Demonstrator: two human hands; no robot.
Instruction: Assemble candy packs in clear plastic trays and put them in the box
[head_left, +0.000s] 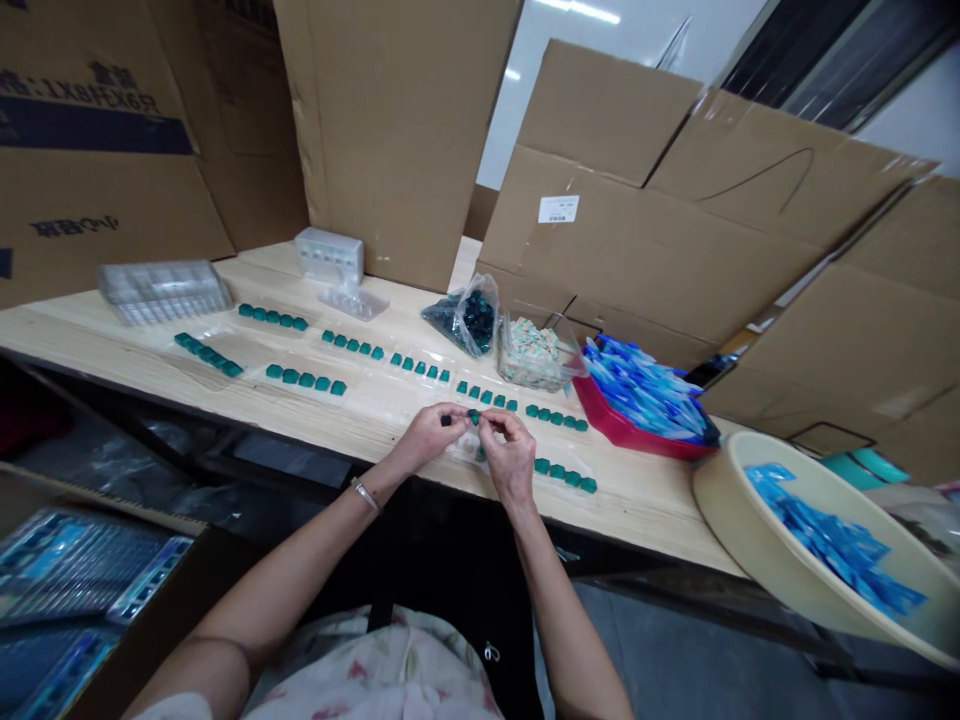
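Note:
Over the front of the table, my left hand (433, 436) and my right hand (510, 450) meet, fingertips pinched on a small dark green piece (473, 416) between them. A second dark piece (446, 421) shows at my left fingers; its kind is too small to make out. Beneath and beside my right hand lies a clear tray with a row of green pieces (566, 475), partly hidden by the hand. Further rows of green pieces (420, 368) sit in clear trays behind and to the left, among them a row (306, 380) near the front edge.
A plastic bag of dark green pieces (476, 318) stands behind, beside a clear box of pale small pieces (534, 355). A red tray (630, 432) holds blue packets. At right is a cream basin (720, 500); at left, stacked clear trays (165, 290). Cardboard (600, 230) walls the back.

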